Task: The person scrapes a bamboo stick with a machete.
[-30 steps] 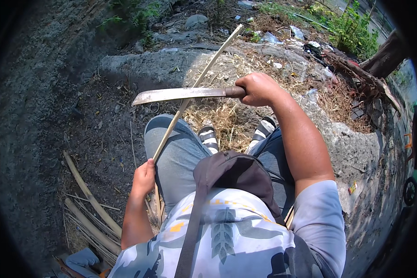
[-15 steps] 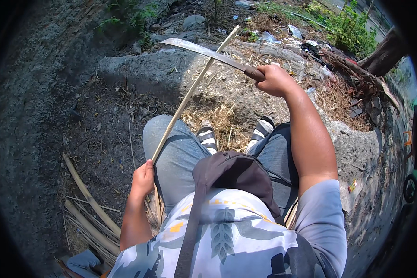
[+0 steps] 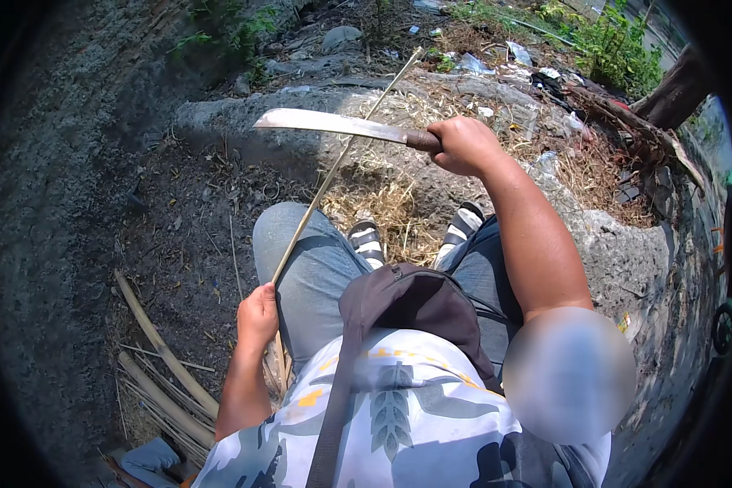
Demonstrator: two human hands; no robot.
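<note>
Two closed hands grip separate things. The left hand, beside the left knee of the blue jeans, is clamped on the lower part of a thin wooden strip, whose long axis slants forward and rightward, its far tip over the sunlit ground. The right hand is wrapped round the handle of a machete; its blade points left, crossing above the strip.
</note>
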